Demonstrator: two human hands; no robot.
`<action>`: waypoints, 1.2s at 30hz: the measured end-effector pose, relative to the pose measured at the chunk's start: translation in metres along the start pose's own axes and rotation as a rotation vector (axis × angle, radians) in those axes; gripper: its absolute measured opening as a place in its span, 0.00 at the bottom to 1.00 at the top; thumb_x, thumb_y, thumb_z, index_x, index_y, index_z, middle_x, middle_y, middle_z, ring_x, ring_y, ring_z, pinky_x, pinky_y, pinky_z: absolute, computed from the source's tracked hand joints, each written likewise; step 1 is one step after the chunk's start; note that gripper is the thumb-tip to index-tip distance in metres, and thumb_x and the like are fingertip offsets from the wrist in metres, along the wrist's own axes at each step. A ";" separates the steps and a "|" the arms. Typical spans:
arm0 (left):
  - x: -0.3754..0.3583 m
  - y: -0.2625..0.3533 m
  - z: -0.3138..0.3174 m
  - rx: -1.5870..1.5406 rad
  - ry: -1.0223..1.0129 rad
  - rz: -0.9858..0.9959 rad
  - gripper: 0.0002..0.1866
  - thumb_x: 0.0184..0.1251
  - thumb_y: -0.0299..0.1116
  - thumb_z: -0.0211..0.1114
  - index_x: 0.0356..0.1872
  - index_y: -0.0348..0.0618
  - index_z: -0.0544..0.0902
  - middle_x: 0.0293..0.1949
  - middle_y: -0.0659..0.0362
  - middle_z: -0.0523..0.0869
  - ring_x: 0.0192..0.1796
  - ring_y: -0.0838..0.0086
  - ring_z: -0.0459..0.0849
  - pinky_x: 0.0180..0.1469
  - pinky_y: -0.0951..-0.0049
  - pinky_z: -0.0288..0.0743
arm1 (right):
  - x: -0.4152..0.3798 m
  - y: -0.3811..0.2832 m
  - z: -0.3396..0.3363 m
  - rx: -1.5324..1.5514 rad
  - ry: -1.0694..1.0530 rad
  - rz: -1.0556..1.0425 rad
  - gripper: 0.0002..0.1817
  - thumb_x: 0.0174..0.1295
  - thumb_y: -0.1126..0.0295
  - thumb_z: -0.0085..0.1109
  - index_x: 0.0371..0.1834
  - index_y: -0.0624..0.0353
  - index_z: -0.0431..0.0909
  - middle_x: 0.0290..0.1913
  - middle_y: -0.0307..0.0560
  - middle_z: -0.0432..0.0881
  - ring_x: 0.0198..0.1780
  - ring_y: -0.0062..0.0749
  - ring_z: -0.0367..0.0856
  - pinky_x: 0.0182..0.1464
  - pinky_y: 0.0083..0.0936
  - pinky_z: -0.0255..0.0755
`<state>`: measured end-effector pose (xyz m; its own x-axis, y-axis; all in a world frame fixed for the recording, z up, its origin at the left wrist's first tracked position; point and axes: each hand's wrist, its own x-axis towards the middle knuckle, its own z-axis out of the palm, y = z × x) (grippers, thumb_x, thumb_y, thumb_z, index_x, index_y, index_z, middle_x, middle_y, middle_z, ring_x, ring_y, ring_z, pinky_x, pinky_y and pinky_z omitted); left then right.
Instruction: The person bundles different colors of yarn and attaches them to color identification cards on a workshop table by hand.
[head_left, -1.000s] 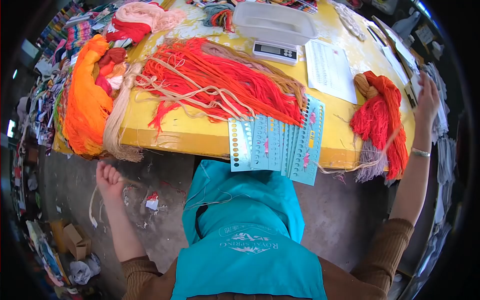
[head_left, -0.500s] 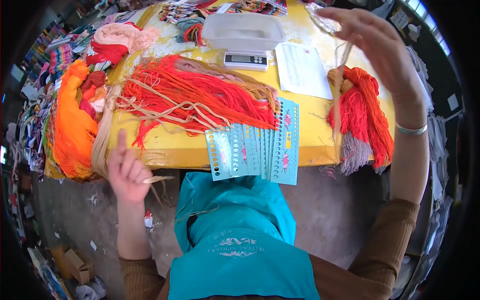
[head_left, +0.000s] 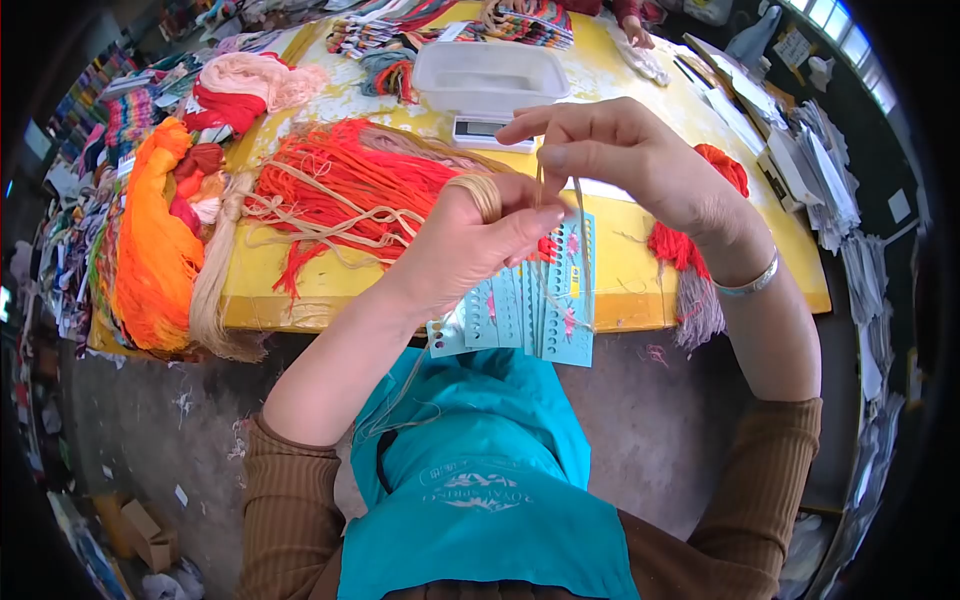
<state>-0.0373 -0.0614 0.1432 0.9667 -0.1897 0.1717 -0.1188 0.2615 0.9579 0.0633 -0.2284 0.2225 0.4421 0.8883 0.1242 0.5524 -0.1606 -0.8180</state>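
Note:
My left hand [head_left: 470,240] is raised over the table's front edge with beige thread [head_left: 481,192] wound in a coil around its fingers. My right hand [head_left: 625,160] is just to its right, pinching the same beige thread, whose loose end [head_left: 583,260] hangs down over the teal hole-punched cards [head_left: 530,310]. Both hands nearly touch. Behind them lies a spread of red and orange yarn [head_left: 350,185] with beige strands across it.
On the yellow table [head_left: 290,300]: a thick orange skein [head_left: 150,240] at the left, a red and grey yarn bundle [head_left: 690,250] at the right, a scale with a plastic tub [head_left: 490,80], a paper sheet. Another person's hand [head_left: 635,35] is at the far edge. Paper stacks [head_left: 820,170] stand at the right.
My left hand rose from below the table's left edge to the middle; my right hand came down and left to meet it. The beige thread is now coiled on my left fingers.

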 end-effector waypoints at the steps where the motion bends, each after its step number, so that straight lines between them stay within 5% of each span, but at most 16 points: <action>1: 0.001 -0.004 -0.001 -0.001 -0.004 -0.005 0.09 0.72 0.34 0.60 0.40 0.38 0.82 0.20 0.71 0.71 0.21 0.91 0.65 0.21 0.86 0.54 | -0.003 0.001 -0.002 0.112 0.017 0.068 0.16 0.67 0.63 0.56 0.40 0.68 0.83 0.44 0.46 0.84 0.53 0.25 0.79 0.60 0.24 0.68; 6: 0.005 -0.019 -0.004 0.153 -0.008 0.018 0.14 0.77 0.36 0.55 0.37 0.36 0.83 0.19 0.70 0.71 0.23 0.89 0.65 0.26 0.84 0.58 | -0.011 0.022 -0.010 0.739 0.031 -0.124 0.16 0.73 0.63 0.44 0.29 0.58 0.75 0.50 0.56 0.84 0.62 0.38 0.76 0.65 0.36 0.68; 9: 0.005 -0.024 0.000 0.206 -0.029 0.010 0.14 0.77 0.37 0.56 0.38 0.36 0.84 0.19 0.70 0.71 0.23 0.89 0.65 0.26 0.84 0.58 | -0.011 0.021 -0.016 0.943 0.081 -0.172 0.18 0.75 0.62 0.41 0.27 0.57 0.72 0.42 0.55 0.84 0.52 0.39 0.83 0.62 0.35 0.72; 10: 0.005 -0.023 0.005 0.205 -0.058 -0.012 0.14 0.76 0.37 0.56 0.37 0.37 0.84 0.19 0.70 0.71 0.23 0.89 0.65 0.26 0.84 0.58 | -0.014 0.015 -0.012 0.948 0.201 -0.157 0.17 0.75 0.65 0.41 0.27 0.57 0.71 0.29 0.43 0.75 0.35 0.29 0.78 0.46 0.28 0.77; 12: 0.006 -0.029 0.011 0.168 -0.121 -0.049 0.14 0.75 0.38 0.57 0.35 0.38 0.84 0.19 0.69 0.71 0.23 0.89 0.66 0.27 0.84 0.58 | -0.020 -0.003 -0.017 1.042 0.342 -0.057 0.14 0.68 0.62 0.50 0.24 0.53 0.71 0.19 0.31 0.63 0.19 0.18 0.57 0.19 0.18 0.51; 16: 0.005 -0.051 0.015 0.213 -0.214 -0.135 0.12 0.72 0.35 0.59 0.33 0.38 0.84 0.19 0.68 0.73 0.24 0.87 0.68 0.27 0.82 0.60 | -0.029 -0.020 -0.083 0.838 0.825 -0.154 0.14 0.65 0.68 0.50 0.19 0.50 0.67 0.18 0.28 0.62 0.16 0.14 0.55 0.16 0.15 0.47; 19: 0.007 -0.080 0.005 0.298 -0.257 -0.233 0.11 0.69 0.34 0.61 0.32 0.37 0.84 0.20 0.65 0.77 0.25 0.85 0.73 0.29 0.79 0.67 | -0.057 -0.031 -0.150 0.779 0.977 -0.198 0.12 0.64 0.68 0.53 0.22 0.51 0.67 0.18 0.30 0.64 0.15 0.14 0.56 0.15 0.14 0.46; 20: 0.008 -0.093 0.000 0.271 -0.251 -0.237 0.10 0.68 0.33 0.62 0.31 0.38 0.84 0.20 0.65 0.77 0.25 0.85 0.74 0.28 0.78 0.68 | -0.073 -0.012 -0.212 0.504 1.114 -0.159 0.13 0.61 0.58 0.57 0.40 0.56 0.72 0.34 0.39 0.75 0.31 0.26 0.71 0.31 0.26 0.63; 21: 0.009 -0.103 -0.005 0.270 -0.254 -0.233 0.10 0.68 0.33 0.62 0.31 0.38 0.84 0.20 0.65 0.77 0.25 0.85 0.74 0.28 0.78 0.68 | -0.090 0.007 -0.273 0.228 1.258 -0.080 0.31 0.57 0.49 0.61 0.58 0.60 0.76 0.50 0.48 0.85 0.47 0.38 0.85 0.46 0.39 0.79; 27: 0.009 -0.132 -0.036 0.346 -0.052 -0.283 0.08 0.69 0.31 0.60 0.34 0.37 0.83 0.23 0.67 0.77 0.27 0.86 0.71 0.31 0.81 0.66 | -0.160 -0.004 -0.340 0.422 1.494 -0.298 0.18 0.62 0.57 0.60 0.44 0.62 0.76 0.39 0.46 0.80 0.33 0.30 0.71 0.34 0.29 0.63; 28: 0.009 -0.129 -0.041 0.363 -0.046 -0.318 0.08 0.70 0.30 0.59 0.42 0.37 0.82 0.24 0.67 0.75 0.27 0.85 0.70 0.31 0.80 0.65 | -0.168 -0.005 -0.344 0.430 1.512 -0.313 0.16 0.63 0.58 0.59 0.42 0.62 0.76 0.37 0.46 0.79 0.31 0.29 0.68 0.32 0.28 0.61; 31: 0.001 -0.109 -0.053 0.022 0.108 -0.390 0.13 0.70 0.32 0.61 0.51 0.40 0.79 0.21 0.69 0.71 0.23 0.87 0.67 0.24 0.85 0.61 | -0.183 -0.008 -0.352 0.416 1.548 -0.339 0.12 0.65 0.63 0.58 0.35 0.63 0.76 0.31 0.45 0.77 0.24 0.25 0.61 0.26 0.23 0.53; 34: -0.010 -0.089 -0.096 -0.466 0.152 -0.329 0.13 0.72 0.37 0.61 0.52 0.42 0.81 0.18 0.73 0.63 0.16 0.90 0.57 0.15 0.87 0.48 | -0.184 -0.005 -0.351 0.319 1.538 -0.309 0.13 0.67 0.67 0.57 0.28 0.64 0.76 0.25 0.44 0.74 0.18 0.20 0.54 0.19 0.19 0.45; 36: -0.019 -0.074 -0.126 -0.683 0.214 -0.192 0.13 0.74 0.37 0.58 0.52 0.42 0.81 0.17 0.73 0.60 0.14 0.89 0.53 0.14 0.86 0.44 | -0.180 0.017 -0.346 0.064 1.432 -0.156 0.10 0.68 0.68 0.58 0.47 0.60 0.79 0.38 0.40 0.82 0.21 0.15 0.59 0.21 0.12 0.49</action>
<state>-0.0187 0.0426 0.0403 0.9876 -0.1212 -0.0999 0.1569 0.7858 0.5982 0.2376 -0.5404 0.3806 0.7187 -0.2984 0.6280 0.6451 -0.0508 -0.7624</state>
